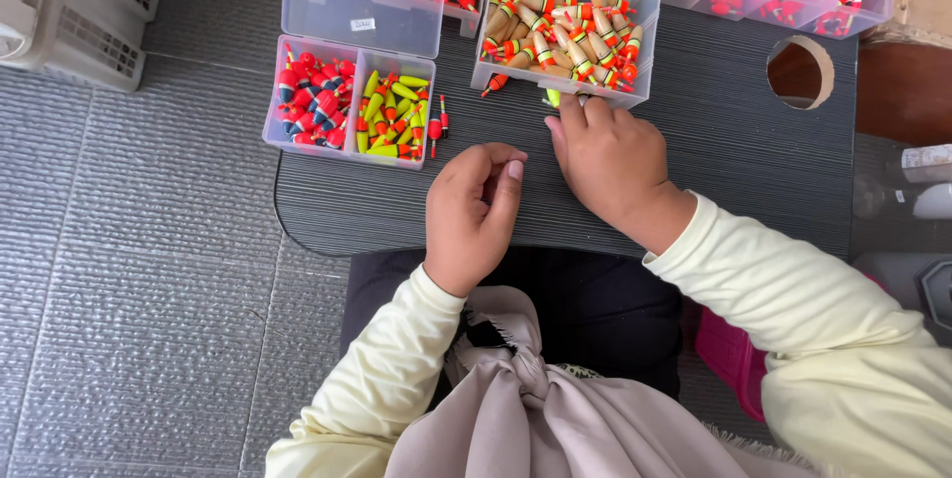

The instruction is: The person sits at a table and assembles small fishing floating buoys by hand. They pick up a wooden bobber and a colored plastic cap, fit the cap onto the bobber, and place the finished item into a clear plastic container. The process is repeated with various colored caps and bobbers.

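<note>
The bench (714, 131) is dark grey with fine ribbing. Clear bins (362, 2) are filled with floats (565, 32) in tan, orange and red, others (392, 111) in yellow-green. The sleeves (783, 290) are pale yellow, the floor (129, 270) grey and ribbed.

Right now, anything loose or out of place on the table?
Yes. A few fishing floats lie outside their bins: a red one beside the small divided tray, another red one and a yellow-green one at the front of the clear bin, by the right hand.
</note>
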